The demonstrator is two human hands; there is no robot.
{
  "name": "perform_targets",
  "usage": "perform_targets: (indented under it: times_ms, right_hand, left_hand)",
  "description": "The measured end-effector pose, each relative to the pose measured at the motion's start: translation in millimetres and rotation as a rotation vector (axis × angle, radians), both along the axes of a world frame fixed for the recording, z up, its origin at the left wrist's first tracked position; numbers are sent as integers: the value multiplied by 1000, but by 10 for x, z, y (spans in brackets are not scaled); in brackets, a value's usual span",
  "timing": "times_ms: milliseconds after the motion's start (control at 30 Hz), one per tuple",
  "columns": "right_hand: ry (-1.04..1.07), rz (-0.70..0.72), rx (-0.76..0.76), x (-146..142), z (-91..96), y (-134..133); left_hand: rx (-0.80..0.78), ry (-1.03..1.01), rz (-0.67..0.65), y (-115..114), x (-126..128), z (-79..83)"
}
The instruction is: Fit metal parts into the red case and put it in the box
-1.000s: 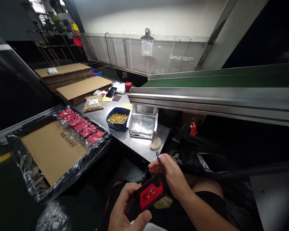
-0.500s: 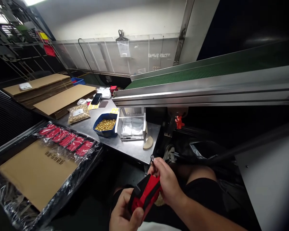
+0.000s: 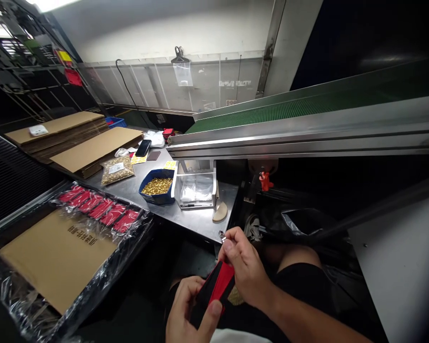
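My left hand (image 3: 189,309) grips a flat red and black part (image 3: 216,286) low in the view, over my lap, with the part turned edge-on. My right hand (image 3: 245,267) rests its fingers on the part's upper end and pinches a small silvery metal piece (image 3: 221,235) between thumb and forefinger. A blue tray of small brass pieces (image 3: 156,186) and a clear plastic box (image 3: 196,187) stand on the steel table (image 3: 186,216) just beyond my hands.
A black tray lined with plastic film (image 3: 67,238) holds cardboard and a row of red parts (image 3: 98,207) at left. Flat cardboard stacks (image 3: 75,138), a bag of brass pieces (image 3: 117,169) and a phone (image 3: 143,147) lie farther back. A green conveyor (image 3: 307,119) runs across the right.
My view swung left and down a second ago. The red part has turned from face-up to edge-on in my left hand, and my right hand with the metal piece has closed in on it.
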State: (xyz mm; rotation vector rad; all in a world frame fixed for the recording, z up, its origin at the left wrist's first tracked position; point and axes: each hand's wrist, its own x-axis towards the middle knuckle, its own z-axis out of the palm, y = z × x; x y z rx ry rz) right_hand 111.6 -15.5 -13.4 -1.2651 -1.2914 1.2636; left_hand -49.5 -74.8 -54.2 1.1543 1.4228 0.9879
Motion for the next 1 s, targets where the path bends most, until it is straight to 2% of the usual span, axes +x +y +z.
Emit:
perform_targets:
  times_ms: [67, 133, 200, 267, 333, 400, 567, 667, 767, 867, 933, 1000]
  right_hand:
    - [-86, 162, 50, 20, 27, -31]
    - [-146, 331, 97, 19, 53, -81]
    - [-144, 370, 134, -3, 61, -137]
    - [-65, 241, 148, -27, 45, -173]
    - [41, 41, 157, -39, 11, -179]
    - [121, -65, 168, -31, -32, -165]
    - [146, -40, 163, 9, -116, -205]
    - [135, -31, 232, 8, -50, -328]
    - [351, 12, 251, 15, 117, -459]
    - [524, 43, 291, 65, 228, -500]
    - [453, -29, 291, 108, 182, -452]
    - [327, -104, 229, 140, 25, -353]
  left_hand:
    - [-46, -106, -52, 56, -20, 36]
    - [-105, -236, -187, 111, -47, 81]
    - [-122, -324, -328, 149, -75, 129]
    - [-103, -357, -351, 157, -98, 168]
    - [-90, -354, -291, 136, -112, 191]
    - [-90, -343, -253, 100, -115, 200]
    - [-62, -356, -278, 53, -97, 175]
    - [-40, -328, -269, 69, -104, 120]
    - [-7, -232, -253, 82, -130, 82]
    - [76, -45, -228, 82, -145, 121]
    - [148, 66, -205, 77, -143, 175]
    - [218, 153, -189, 70, -139, 208]
